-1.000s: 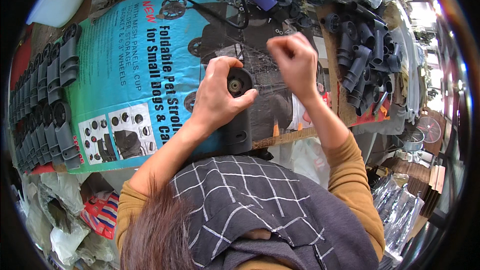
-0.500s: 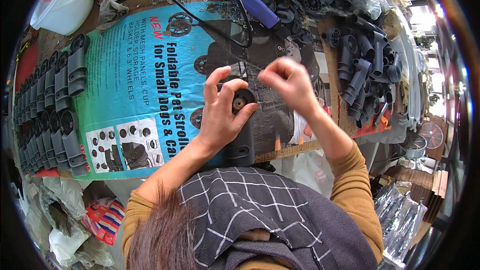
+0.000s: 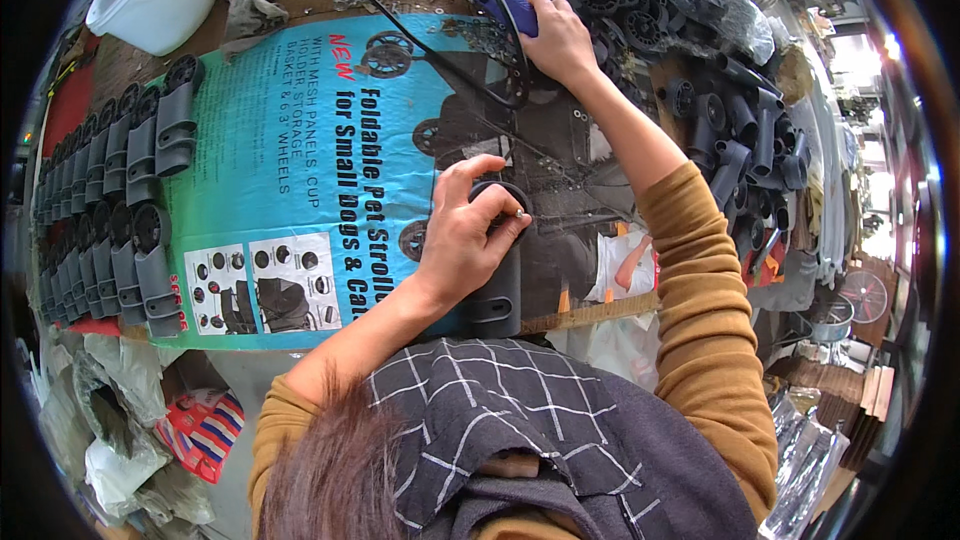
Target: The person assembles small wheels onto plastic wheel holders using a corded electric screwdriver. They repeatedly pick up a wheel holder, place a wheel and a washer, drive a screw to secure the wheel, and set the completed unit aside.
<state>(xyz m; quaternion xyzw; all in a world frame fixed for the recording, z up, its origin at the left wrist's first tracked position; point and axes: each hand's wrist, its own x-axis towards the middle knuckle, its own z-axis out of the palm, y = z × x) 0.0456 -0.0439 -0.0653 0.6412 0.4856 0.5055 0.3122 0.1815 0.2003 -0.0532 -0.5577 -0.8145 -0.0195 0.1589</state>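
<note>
A black plastic wheel housing [image 3: 493, 306] lies on the printed cardboard in front of me, its round wheel end mostly under my left hand [image 3: 468, 238]. Thumb and index finger of that hand pinch a small shiny metal fastener [image 3: 520, 213] at the wheel; the other fingers bend above. Farther off, my right hand [image 3: 562, 40] is closed around the body of a purple electric screwdriver [image 3: 510, 6]. A black cord [image 3: 425, 52] loops beside the tool. The screwdriver's far end is partly covered by clear plastic.
Rows of grey wheel housings [image 3: 160, 130] stand at the left. Black wheels [image 3: 640, 25] pile up at the back, and loose grey tube-like parts [image 3: 750, 140] lie at the right. A white bucket [image 3: 160, 0] is at the back left. Small metal bits lie scattered across the far board.
My right hand has moved from beside the wheel to the far screwdriver and taken hold of it. My left hand stays at the wheel, now with a metal fastener between its fingertips.
</note>
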